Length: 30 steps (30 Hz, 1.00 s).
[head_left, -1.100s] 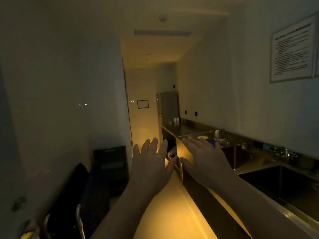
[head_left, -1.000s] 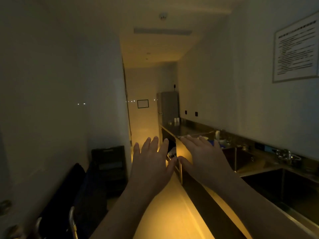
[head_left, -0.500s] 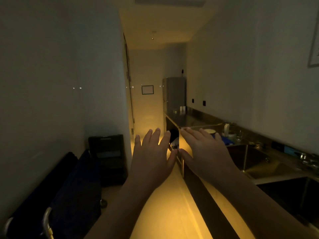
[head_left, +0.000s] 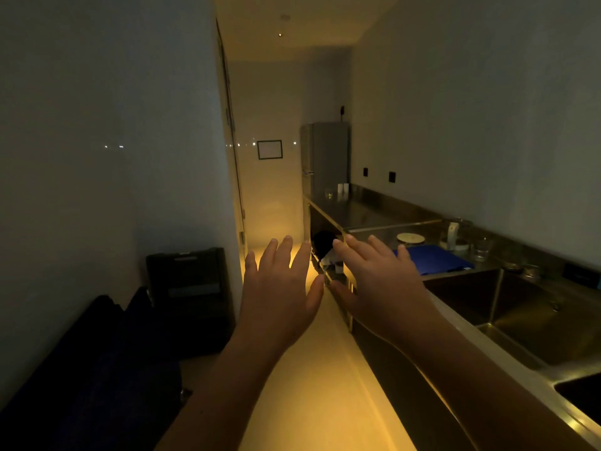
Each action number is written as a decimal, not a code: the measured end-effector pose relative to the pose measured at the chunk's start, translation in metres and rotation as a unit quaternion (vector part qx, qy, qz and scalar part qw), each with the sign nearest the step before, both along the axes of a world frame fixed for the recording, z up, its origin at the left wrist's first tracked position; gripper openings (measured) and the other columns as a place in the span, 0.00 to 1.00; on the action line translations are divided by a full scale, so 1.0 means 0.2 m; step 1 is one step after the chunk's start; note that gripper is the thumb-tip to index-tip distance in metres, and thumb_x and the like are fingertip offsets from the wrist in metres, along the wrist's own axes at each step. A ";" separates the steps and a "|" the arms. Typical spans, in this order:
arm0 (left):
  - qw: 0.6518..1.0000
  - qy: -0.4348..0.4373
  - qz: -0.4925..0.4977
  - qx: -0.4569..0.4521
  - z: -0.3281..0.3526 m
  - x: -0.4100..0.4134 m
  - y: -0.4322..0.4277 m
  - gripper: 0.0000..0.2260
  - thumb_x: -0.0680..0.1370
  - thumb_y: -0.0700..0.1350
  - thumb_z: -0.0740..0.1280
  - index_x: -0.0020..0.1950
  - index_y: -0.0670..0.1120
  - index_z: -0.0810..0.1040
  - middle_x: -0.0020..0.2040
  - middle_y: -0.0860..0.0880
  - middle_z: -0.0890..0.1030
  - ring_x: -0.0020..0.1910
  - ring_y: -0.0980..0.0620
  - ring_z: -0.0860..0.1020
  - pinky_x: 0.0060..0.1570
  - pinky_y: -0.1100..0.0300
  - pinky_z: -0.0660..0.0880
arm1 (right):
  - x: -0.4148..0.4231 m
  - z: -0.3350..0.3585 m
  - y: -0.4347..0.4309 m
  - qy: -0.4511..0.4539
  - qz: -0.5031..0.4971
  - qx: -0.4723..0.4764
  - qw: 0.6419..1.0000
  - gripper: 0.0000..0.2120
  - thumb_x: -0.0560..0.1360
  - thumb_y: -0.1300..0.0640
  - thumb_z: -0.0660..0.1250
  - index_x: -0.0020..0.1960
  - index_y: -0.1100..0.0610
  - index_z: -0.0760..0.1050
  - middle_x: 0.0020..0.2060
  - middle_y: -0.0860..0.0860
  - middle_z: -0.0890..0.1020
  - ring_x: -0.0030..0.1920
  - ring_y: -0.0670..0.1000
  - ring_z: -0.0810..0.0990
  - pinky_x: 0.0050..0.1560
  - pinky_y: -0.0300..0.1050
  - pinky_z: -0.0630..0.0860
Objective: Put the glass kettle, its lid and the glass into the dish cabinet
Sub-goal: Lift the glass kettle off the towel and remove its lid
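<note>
The room is dim. My left hand (head_left: pixel 279 288) and my right hand (head_left: pixel 380 281) are stretched out in front of me, fingers straight and spread, holding nothing. Beyond my right hand, on the steel counter (head_left: pixel 367 213), stands the glass kettle (head_left: pixel 454 236) with a pale handle, close to the wall. A clear glass (head_left: pixel 481 249) stands just right of it. A pale round disc (head_left: pixel 410 237), possibly the lid, lies left of the kettle. Both hands are well short of these things.
A blue mat (head_left: pixel 432 259) lies on the counter in front of the kettle. Steel sinks (head_left: pixel 507 307) run along the right. A grey fridge (head_left: pixel 325 157) stands at the far end. Dark seats (head_left: pixel 97 362) and a black box (head_left: pixel 185 278) line the left wall.
The view has tipped down and shifted right, so the counter, kettle and glass show more plainly. Both hands stay stretched out and spread, holding nothing.
</note>
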<state>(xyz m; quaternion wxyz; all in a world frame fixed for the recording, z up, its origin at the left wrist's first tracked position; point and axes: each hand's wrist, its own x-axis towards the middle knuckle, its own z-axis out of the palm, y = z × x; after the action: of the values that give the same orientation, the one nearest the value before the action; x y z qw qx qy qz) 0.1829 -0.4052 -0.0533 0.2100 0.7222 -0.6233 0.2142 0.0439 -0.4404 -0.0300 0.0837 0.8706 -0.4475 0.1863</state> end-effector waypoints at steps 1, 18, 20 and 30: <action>1.000 0.004 -0.007 0.000 0.00 0.06 -0.06 0.27 0.75 0.59 0.53 0.70 0.48 0.68 0.70 0.44 0.69 0.69 0.43 0.67 0.66 0.41 0.60 | 0.06 -0.01 -0.06 -0.002 -0.003 0.002 1.000 0.29 0.78 0.41 0.53 0.75 0.47 0.47 0.76 0.47 0.52 0.75 0.53 0.49 0.72 0.58 0.49; 0.995 -0.013 -0.056 0.082 -0.16 0.44 -1.33 0.27 0.79 0.60 0.50 0.76 0.53 0.50 0.77 0.50 0.52 0.75 0.49 0.49 0.72 0.47 0.47 | 0.46 -0.21 -1.27 0.011 -0.052 0.024 0.998 0.29 0.78 0.41 0.53 0.75 0.47 0.48 0.75 0.47 0.55 0.75 0.51 0.51 0.72 0.57 0.49; 0.995 -0.016 -0.067 0.077 -0.15 0.43 -1.52 0.26 0.79 0.59 0.49 0.76 0.52 0.51 0.77 0.49 0.52 0.75 0.49 0.49 0.71 0.47 0.48 | 0.45 -0.22 -1.47 0.012 -0.062 0.021 0.998 0.28 0.79 0.42 0.53 0.75 0.47 0.48 0.75 0.47 0.56 0.75 0.52 0.52 0.72 0.57 0.50; 0.991 0.013 -0.087 0.097 -0.22 0.55 -2.37 0.26 0.80 0.57 0.49 0.76 0.51 0.51 0.77 0.48 0.51 0.76 0.48 0.47 0.72 0.48 0.47 | 0.55 -0.25 -2.32 0.028 -0.105 0.035 0.993 0.29 0.79 0.42 0.51 0.76 0.48 0.47 0.76 0.48 0.52 0.75 0.53 0.48 0.72 0.57 0.48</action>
<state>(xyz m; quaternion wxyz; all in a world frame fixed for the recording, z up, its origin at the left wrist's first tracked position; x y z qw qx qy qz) 0.2935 -0.8801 -0.0975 0.1646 0.6852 -0.6986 0.1241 0.1534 -0.9042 -0.0808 0.0848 0.8261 -0.5402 0.1361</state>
